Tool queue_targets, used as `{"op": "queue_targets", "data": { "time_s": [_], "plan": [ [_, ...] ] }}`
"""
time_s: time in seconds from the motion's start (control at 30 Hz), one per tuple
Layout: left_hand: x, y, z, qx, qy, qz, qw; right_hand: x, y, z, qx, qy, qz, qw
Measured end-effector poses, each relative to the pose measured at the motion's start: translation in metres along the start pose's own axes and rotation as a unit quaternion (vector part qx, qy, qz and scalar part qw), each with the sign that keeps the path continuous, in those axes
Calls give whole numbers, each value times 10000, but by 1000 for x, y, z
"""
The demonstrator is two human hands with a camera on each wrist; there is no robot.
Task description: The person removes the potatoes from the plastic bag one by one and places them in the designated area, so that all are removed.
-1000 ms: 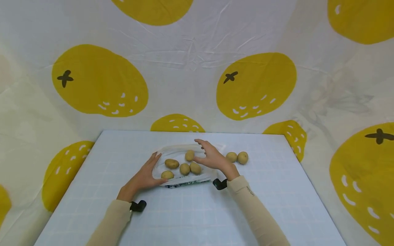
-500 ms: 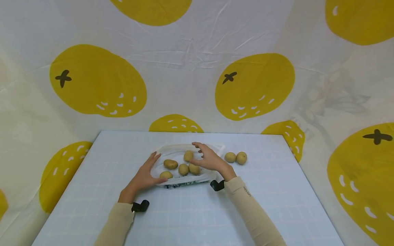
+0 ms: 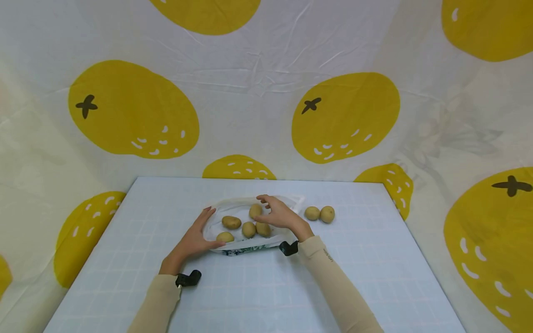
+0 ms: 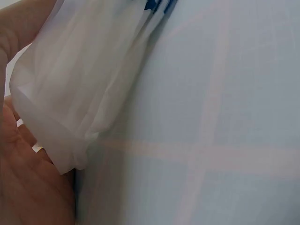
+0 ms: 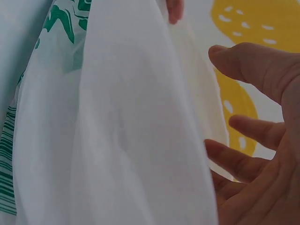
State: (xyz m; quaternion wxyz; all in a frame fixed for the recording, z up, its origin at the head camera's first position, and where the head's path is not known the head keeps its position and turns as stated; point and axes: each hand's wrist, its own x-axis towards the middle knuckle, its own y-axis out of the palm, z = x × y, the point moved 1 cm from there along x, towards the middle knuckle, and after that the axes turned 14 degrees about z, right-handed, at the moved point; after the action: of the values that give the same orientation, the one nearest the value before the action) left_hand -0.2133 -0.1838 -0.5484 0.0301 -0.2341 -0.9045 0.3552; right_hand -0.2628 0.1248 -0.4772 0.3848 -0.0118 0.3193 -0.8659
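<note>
A white plastic bag (image 3: 280, 238) with green print lies in the middle of the table, its mouth wide and facing up. Several potatoes (image 3: 231, 222) are visible inside. My left hand (image 3: 195, 238) touches the bag's left side, fingers and thumb spread along its edge. The left wrist view shows the bag's thin film (image 4: 79, 84) against that hand. Over the bag's right part is my right hand (image 3: 281, 215), thumb and fingers apart and nothing held. It partly covers two potatoes. The right wrist view shows its fingers beside the white film (image 5: 136, 117).
Two more potatoes (image 3: 319, 213) lie side by side on the table, just right of the bag. The pale checked tabletop (image 3: 250, 296) ends at a back edge. A hanging cloth (image 3: 245, 111) with large yellow fruit print stands behind it.
My right hand has shifted slightly left and down over the bag, its thumb now closer to the potatoes. My left hand stays at the bag's left edge. The potatoes keep their places.
</note>
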Motion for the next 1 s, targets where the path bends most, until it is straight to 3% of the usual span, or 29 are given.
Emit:
{"op": "queue_targets", "data": {
  "time_s": [0.2,0.57,1.0],
  "plan": [
    [-2,-2,-2,-360,116,-95,9992,2,0,-2,-64,208,24,9998],
    [-1,-4,4,-243,485,-356,9979,8,-1,-7,-215,416,109,9988],
    [2,-3,5,-157,454,69,9988,13,-1,-11,-297,445,93,9985]
  ]
}}
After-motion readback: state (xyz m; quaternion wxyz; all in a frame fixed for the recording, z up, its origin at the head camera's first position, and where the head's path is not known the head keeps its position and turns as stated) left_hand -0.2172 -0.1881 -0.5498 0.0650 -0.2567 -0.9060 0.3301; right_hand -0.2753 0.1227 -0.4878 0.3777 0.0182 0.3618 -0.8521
